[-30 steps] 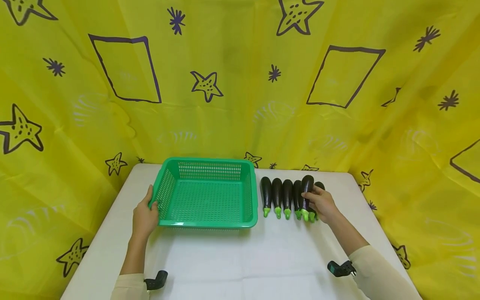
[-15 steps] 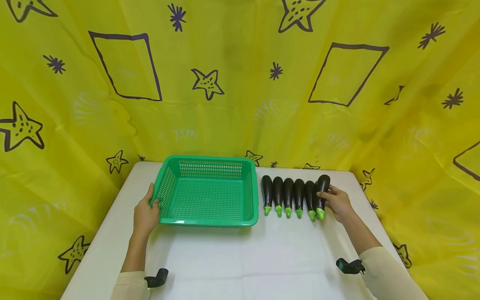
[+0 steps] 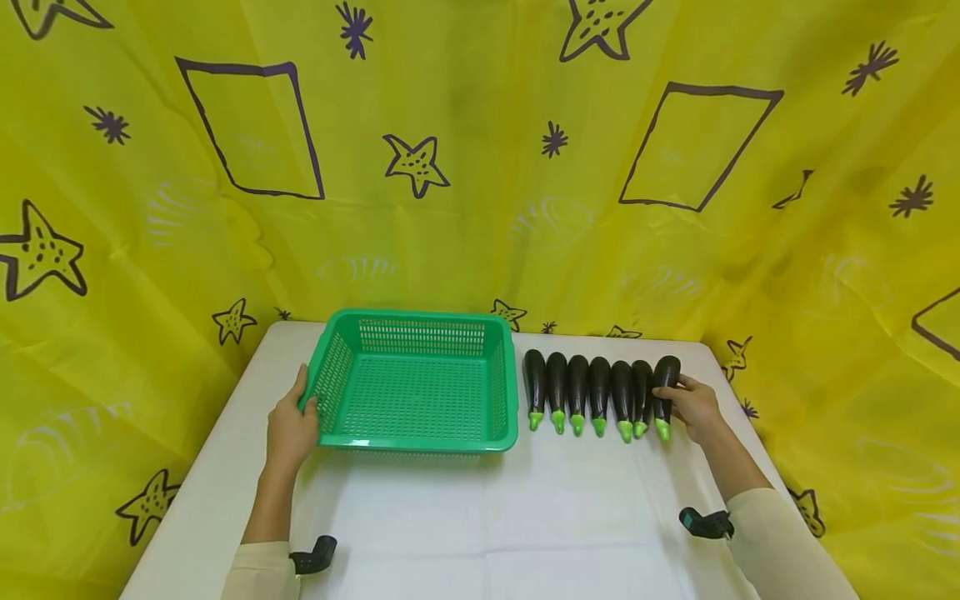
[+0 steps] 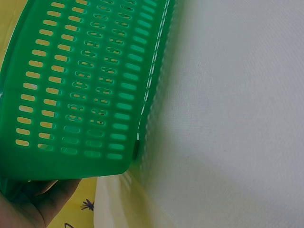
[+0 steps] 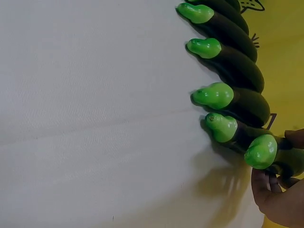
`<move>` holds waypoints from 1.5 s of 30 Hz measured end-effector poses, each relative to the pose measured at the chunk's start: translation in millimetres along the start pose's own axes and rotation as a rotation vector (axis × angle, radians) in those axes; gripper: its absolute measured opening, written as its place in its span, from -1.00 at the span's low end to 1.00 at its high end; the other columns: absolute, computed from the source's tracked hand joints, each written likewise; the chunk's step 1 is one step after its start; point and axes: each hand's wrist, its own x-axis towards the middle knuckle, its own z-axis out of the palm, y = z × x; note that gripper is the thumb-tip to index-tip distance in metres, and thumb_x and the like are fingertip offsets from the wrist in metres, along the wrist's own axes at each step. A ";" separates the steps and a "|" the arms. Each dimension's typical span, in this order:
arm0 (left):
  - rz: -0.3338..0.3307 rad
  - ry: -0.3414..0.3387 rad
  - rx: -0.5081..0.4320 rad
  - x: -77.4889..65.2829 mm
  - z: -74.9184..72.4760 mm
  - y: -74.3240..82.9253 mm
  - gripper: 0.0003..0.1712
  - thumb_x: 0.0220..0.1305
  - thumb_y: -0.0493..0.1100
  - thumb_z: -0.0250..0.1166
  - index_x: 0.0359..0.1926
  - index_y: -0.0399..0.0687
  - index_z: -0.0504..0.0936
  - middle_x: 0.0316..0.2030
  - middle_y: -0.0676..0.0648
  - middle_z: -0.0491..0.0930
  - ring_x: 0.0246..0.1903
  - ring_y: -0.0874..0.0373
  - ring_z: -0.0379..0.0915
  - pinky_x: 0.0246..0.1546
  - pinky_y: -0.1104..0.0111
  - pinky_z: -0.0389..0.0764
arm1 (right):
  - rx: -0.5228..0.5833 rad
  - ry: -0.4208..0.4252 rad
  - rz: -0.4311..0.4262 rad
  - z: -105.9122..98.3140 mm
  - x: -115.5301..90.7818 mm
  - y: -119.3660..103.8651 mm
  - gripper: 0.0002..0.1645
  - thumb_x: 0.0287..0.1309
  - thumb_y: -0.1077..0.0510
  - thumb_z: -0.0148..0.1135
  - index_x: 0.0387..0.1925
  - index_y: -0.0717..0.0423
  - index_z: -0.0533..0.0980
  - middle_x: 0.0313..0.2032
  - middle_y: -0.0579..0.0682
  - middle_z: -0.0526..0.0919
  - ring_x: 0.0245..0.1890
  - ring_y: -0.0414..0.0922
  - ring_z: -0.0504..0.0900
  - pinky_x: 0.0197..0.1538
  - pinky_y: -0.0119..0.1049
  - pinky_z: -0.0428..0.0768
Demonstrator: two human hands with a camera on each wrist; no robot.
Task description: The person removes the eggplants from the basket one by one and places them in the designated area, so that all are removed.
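My left hand grips the left rim of a green plastic basket with slotted walls and nothing inside. In the left wrist view, the fingers show beneath the near corner of the basket. At the right end of a row, my right hand pinches a dark eggplant with a bright green stem end. Thumb and fingers stand on either side of this eggplant in the right wrist view. Several like eggplants lie side by side to its left, stems toward me.
Everything is on a white-covered table. A yellow curtain with drawn stars hangs close behind the table and along both sides. Small black wrist cameras stick out from the left sleeve and the right sleeve.
My right hand has carried its eggplant rightward from over the row to the row's right end, lowering it beside the others. My left hand and the basket have stayed put.
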 end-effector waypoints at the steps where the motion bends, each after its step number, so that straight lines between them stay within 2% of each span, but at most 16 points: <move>1: 0.001 0.001 -0.001 0.0 -0.2 0.2 -0.29 0.59 -0.37 -0.03 0.65 -0.23 0.02 0.50 -0.46 0.14 0.46 -0.46 0.11 0.40 -0.27 0.23 | -0.003 -0.002 0.005 -0.7 0.4 0.7 -0.02 0.47 0.29 0.17 0.63 0.40 -0.18 0.52 0.56 0.03 -0.33 -0.47 0.59 -0.03 -0.50 0.65; 5: -0.001 -0.003 -0.005 0.3 -0.7 1.2 -0.29 0.60 -0.37 -0.03 0.65 -0.22 0.01 0.50 -0.46 0.14 0.46 -0.46 0.11 0.40 -0.27 0.24 | -0.011 0.003 0.023 -3.3 2.0 2.5 -0.01 0.48 0.28 0.17 0.63 0.40 -0.21 0.53 0.57 0.01 -0.31 -0.46 0.59 0.00 -0.48 0.65; 13: -0.017 -0.016 -0.014 -0.5 -0.3 2.0 -0.28 0.61 -0.36 -0.04 0.66 -0.19 -0.01 0.51 -0.43 0.12 0.47 -0.44 0.09 0.39 -0.27 0.25 | -0.023 0.002 0.030 -8.2 7.9 11.0 0.00 0.50 0.24 0.17 0.62 0.41 -0.23 0.53 0.58 0.00 -0.30 -0.47 0.56 -0.06 -0.55 0.62; 19: -0.026 -0.024 -0.011 -0.8 0.2 2.2 -0.28 0.61 -0.35 -0.04 0.67 -0.16 -0.04 0.52 -0.43 0.11 0.48 -0.44 0.08 0.40 -0.27 0.23 | 0.015 0.013 0.028 -10.5 11.7 17.9 -0.06 0.44 0.32 0.18 0.59 0.49 -0.12 0.50 0.63 0.00 -0.21 -0.39 0.56 -0.10 -0.57 0.62; 23: -0.029 -0.022 -0.013 -1.0 -0.2 1.8 -0.28 0.62 -0.35 -0.04 0.67 -0.15 -0.03 0.53 -0.42 0.11 0.48 -0.44 0.07 0.41 -0.26 0.23 | -0.004 0.036 0.041 -10.6 13.5 19.3 -0.08 0.43 0.32 0.19 0.59 0.49 -0.08 0.49 0.63 0.03 -0.14 -0.32 0.58 -0.10 -0.58 0.61; 30: -0.022 -0.012 -0.014 -1.1 0.2 1.5 -0.30 0.61 -0.35 -0.04 0.66 -0.20 0.00 0.52 -0.43 0.12 0.48 -0.44 0.08 0.40 -0.26 0.23 | 0.025 0.064 0.030 -8.6 20.4 21.4 -0.07 0.41 0.38 0.23 0.58 0.50 -0.06 0.50 0.60 0.03 -0.22 -0.38 0.56 -0.07 -0.56 0.63; 35: -0.021 -0.011 -0.014 -1.0 0.9 1.1 -0.29 0.61 -0.36 -0.03 0.66 -0.19 0.00 0.52 -0.42 0.12 0.48 -0.44 0.08 0.41 -0.26 0.23 | 0.052 0.081 0.048 -8.0 21.2 20.2 -0.07 0.41 0.37 0.24 0.59 0.48 -0.04 0.52 0.57 0.03 -0.18 -0.34 0.57 -0.09 -0.58 0.62; 37: -0.020 -0.014 -0.016 -0.9 0.8 0.9 -0.29 0.61 -0.36 -0.03 0.66 -0.18 -0.01 0.52 -0.42 0.12 0.48 -0.43 0.08 0.41 -0.26 0.23 | 0.040 0.083 0.059 -8.3 20.9 19.4 -0.08 0.43 0.33 0.24 0.59 0.47 -0.03 0.53 0.55 0.02 -0.09 -0.26 0.61 -0.02 -0.56 0.62; 39: -0.019 -0.014 -0.020 -0.9 0.5 0.9 -0.29 0.61 -0.36 -0.04 0.66 -0.18 -0.01 0.53 -0.41 0.11 0.48 -0.43 0.08 0.41 -0.26 0.24 | 0.024 0.083 0.071 -7.9 19.9 18.3 -0.09 0.46 0.27 0.23 0.60 0.45 -0.02 0.54 0.52 0.03 0.12 -0.09 0.62 0.13 -0.47 0.59; 41: -0.017 -0.013 -0.024 -0.9 -0.1 1.0 -0.29 0.62 -0.35 -0.04 0.66 -0.18 -0.01 0.53 -0.41 0.11 0.48 -0.43 0.08 0.40 -0.26 0.25 | -0.005 0.091 0.079 -7.5 19.5 17.9 -0.10 0.48 0.21 0.22 0.60 0.43 0.00 0.55 0.49 0.04 0.34 0.09 0.48 0.27 -0.36 0.52; 43: -0.017 -0.013 -0.029 -0.8 -0.4 1.2 -0.29 0.62 -0.36 -0.04 0.66 -0.18 -0.01 0.53 -0.41 0.11 0.48 -0.43 0.08 0.39 -0.26 0.26 | -0.040 0.105 0.081 -7.0 19.6 18.3 -0.12 0.50 0.14 0.21 0.59 0.42 0.03 0.55 0.47 0.07 0.45 0.19 0.32 0.29 -0.39 0.50; 45: -0.018 -0.012 -0.030 -1.1 -0.8 1.5 -0.29 0.62 -0.36 -0.04 0.66 -0.18 -0.01 0.53 -0.41 0.11 0.48 -0.43 0.09 0.38 -0.26 0.27 | -0.069 0.120 0.078 -7.0 20.6 19.6 -0.14 0.50 0.11 0.20 0.58 0.43 0.08 0.54 0.46 0.11 0.41 0.19 0.36 0.16 -0.47 0.55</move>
